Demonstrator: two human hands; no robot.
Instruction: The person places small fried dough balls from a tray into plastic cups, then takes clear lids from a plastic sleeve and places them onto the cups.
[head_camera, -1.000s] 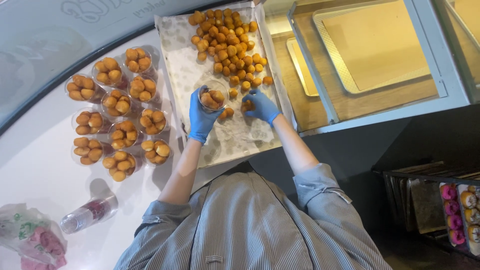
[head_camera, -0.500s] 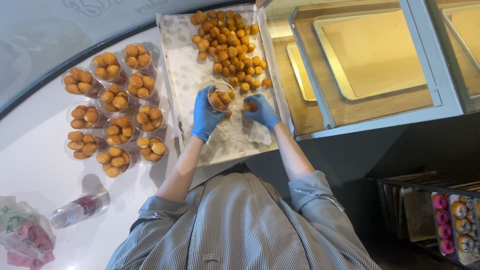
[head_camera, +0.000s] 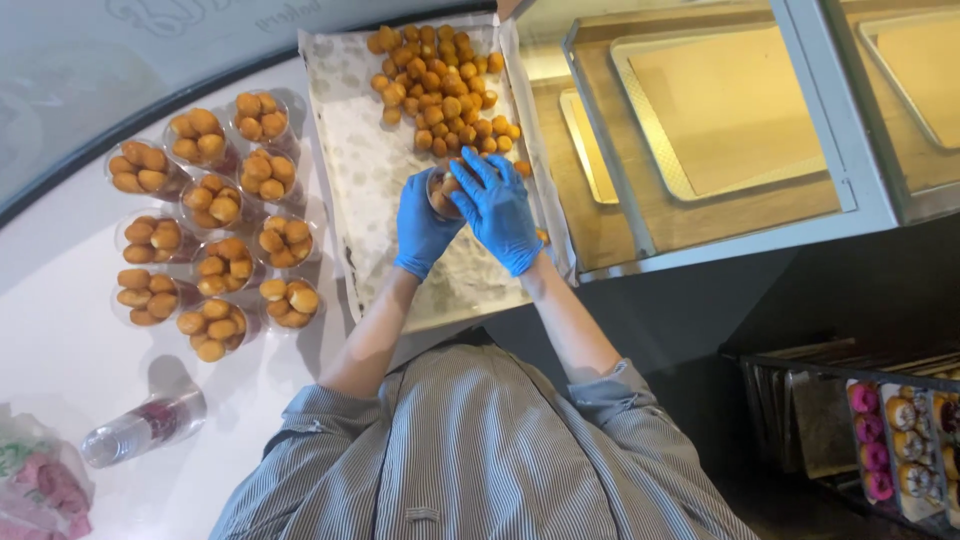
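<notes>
Right hand (head_camera: 497, 212), gloved blue, had moved from the tray (head_camera: 372, 160) onto the clear cup (head_camera: 441, 193) gripped by the left hand (head_camera: 423, 228), fingers spread loosely over its mouth; loose dough balls (head_camera: 440, 90) lay beyond, filled cups (head_camera: 210, 220) left

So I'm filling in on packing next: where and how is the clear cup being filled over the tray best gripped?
Grip the clear cup around its side wall, coming from the left as the left hand does. Its mouth faces up and needs to stay free, since the right hand reaches over it with the fried dough balls from the tray.
</notes>
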